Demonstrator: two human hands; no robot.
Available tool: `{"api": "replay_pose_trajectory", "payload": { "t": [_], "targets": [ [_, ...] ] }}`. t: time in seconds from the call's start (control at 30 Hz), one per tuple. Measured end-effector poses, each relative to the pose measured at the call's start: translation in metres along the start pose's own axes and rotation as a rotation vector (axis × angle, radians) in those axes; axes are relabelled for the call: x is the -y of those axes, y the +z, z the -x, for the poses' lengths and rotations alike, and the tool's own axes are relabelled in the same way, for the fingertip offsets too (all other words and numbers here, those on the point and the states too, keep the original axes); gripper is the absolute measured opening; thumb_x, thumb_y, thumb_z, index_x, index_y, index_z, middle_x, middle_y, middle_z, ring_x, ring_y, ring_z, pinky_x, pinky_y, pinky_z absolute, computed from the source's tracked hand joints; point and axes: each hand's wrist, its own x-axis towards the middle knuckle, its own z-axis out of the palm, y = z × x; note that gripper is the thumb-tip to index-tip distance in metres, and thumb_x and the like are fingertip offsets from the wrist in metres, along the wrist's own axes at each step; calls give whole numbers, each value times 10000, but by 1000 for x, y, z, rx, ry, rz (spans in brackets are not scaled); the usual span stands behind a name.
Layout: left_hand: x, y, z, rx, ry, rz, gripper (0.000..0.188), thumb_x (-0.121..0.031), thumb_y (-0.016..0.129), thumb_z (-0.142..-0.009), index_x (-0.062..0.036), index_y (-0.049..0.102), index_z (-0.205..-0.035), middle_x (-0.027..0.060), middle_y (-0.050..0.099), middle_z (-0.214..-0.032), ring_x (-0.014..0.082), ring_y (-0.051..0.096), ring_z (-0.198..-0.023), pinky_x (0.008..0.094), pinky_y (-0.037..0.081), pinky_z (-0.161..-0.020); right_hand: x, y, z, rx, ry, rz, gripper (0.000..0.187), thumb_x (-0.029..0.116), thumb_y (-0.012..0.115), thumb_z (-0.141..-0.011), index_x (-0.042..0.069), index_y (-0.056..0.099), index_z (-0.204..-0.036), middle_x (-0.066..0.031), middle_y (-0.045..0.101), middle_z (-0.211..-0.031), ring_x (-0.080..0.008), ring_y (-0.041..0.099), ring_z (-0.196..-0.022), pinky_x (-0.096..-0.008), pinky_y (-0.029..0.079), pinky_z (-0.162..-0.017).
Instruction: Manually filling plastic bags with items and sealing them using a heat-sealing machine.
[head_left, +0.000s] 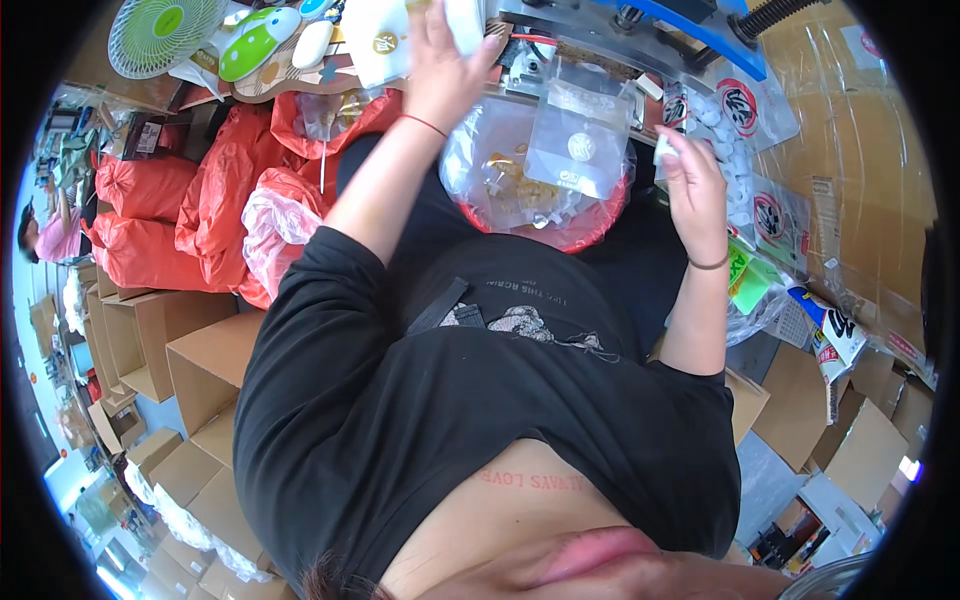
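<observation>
My left hand [445,75] reaches to the table's edge at the top, over a stack of white bags [376,45] with a round gold mark. Its thumb stands apart from the stretched fingers, whose tips are cut off by the frame. My right hand [697,190] is raised at the right, fingers and thumb pinching a small white piece [664,150], partly hidden. Between the hands, a clear plastic bag [572,135] with a round white mark hangs from the table edge over a red-lined bin [570,238]. Clear film and gold-coloured scraps [515,180] lie in that bin.
A blue-and-grey metal press [700,35] stands at the top right. White cylindrical pieces [738,170] sit beside my right hand. A green-and-white fan [165,35] is at the far left, above several full red bags [150,250]. Open cardboard boxes [205,350] lie on both sides.
</observation>
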Motion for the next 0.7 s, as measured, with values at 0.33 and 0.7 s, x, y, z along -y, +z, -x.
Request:
{"api": "replay_pose_trajectory", "payload": {
  "t": [0.33,0.7],
  "targets": [
    [-3,-42,33,419,-121,224,247,-255,701,-891,-59,714,-1042,84,713,-886,127,667,-826,295,520,-766,-2,25,-10,37,-88,-79,175,164,550,-998,-2,602,-1013,-70,622,-912,-156,572,-812,-274,456,-760],
    [-76,-12,70,800,-419,583,244,-210,708,-904,1,705,-1026,17,700,-839,72,624,-733,225,510,-688,21,16,-40,-92,-83,-189,194,189,560,-996,5,619,-1012,-49,622,-846,-119,570,-791,-259,461,-738]
  ]
}}
